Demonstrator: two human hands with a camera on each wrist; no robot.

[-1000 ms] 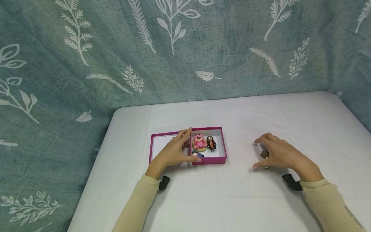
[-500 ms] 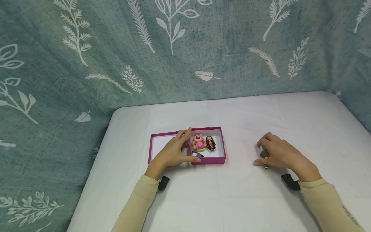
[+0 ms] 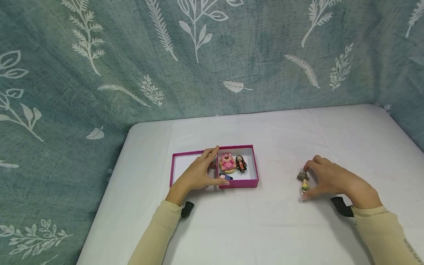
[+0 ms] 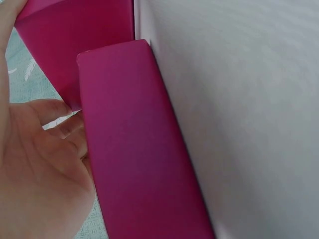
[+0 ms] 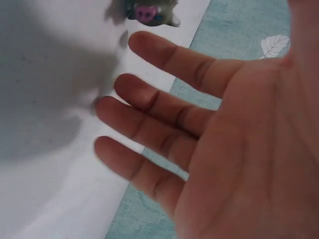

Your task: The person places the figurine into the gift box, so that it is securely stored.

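Here, a magenta box (image 3: 238,183) holds a pink bear (image 3: 227,163) and two figurines (image 3: 241,164).

Magenta boxes: two at centre frame, one left box (image 3: 187,152), one right box (image 3: 243,183)
Figurines inside the right box: three showing, one pink bear (image 3: 228,163), one black-haired figurine (image 3: 241,164), one blue figurine (image 3: 226,176) partly hidden
Figurines at right of frame: one brown-headed figurine (image 3: 304,186) in yellow and green
Figurines in all: four showing
Hands: two, one left hand (image 3: 194,174), one right hand (image 3: 331,180)
Beige sleeves (image 3: 154,232): two
Dark wrist-worn pieces (image 3: 187,209): two, one below each hand
White tabletop (image 3: 265,224): one, lower frame
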